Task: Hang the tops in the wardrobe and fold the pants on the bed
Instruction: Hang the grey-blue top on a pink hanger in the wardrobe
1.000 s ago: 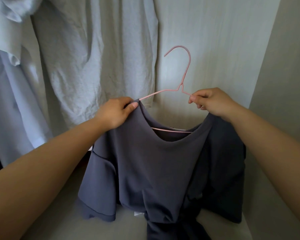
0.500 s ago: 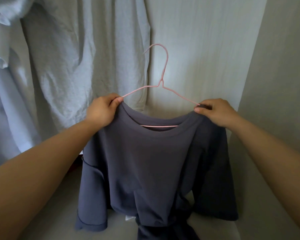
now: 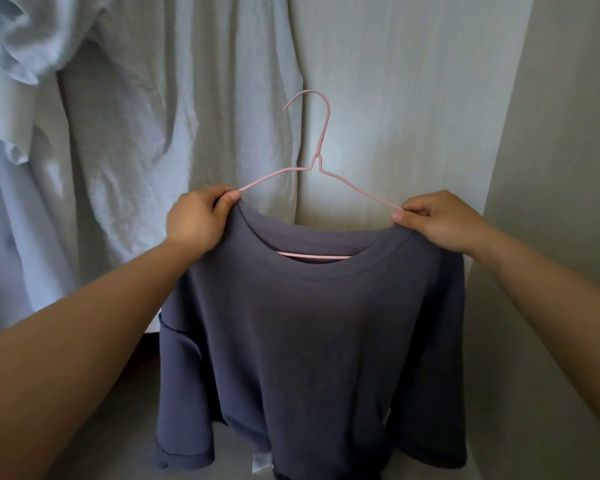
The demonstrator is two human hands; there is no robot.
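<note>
**Wardrobe** (image 3: 413, 98): we record a pale back panel and a plain side wall on the right. The rail lies above the frame, so we cannot place it.

**Pale clothes** (image 3: 136, 133): light, creased garments hang on the left and reach down behind our left forearm.

**Top** (image 3: 309, 341): dark grey-blue, short-sleeved and round-necked. It sits on the hanger, held up in front of the back panel and just right of the pale clothes. Its hem drops out of the bottom of the frame. We judge it soft, light and limp. It has no shape of its own and is likely to slide along thin wire if tilted.

**Hanger** (image 3: 317, 163): thin pink wire with the hook upright and its open end turned left. The lower bar shows through the neckline. We judge it light, springy and easily bent. In our view the best hold for the lift is the twisted neck under the hook, or both shoulders as now, kept level.

**Left hand** (image 3: 194, 220): fingers and thumb are curled, pinching cloth and wire together at the hanger's left shoulder.

**Right hand** (image 3: 437, 220): the same pinch at the right shoulder, thumb on top of the collar edge.

**Label** (image 3: 258, 462): a small pale tag at the top's lower edge. We cannot read it.

Status, as we judge it: the top is on the hanger and not yet on the rail.
</note>
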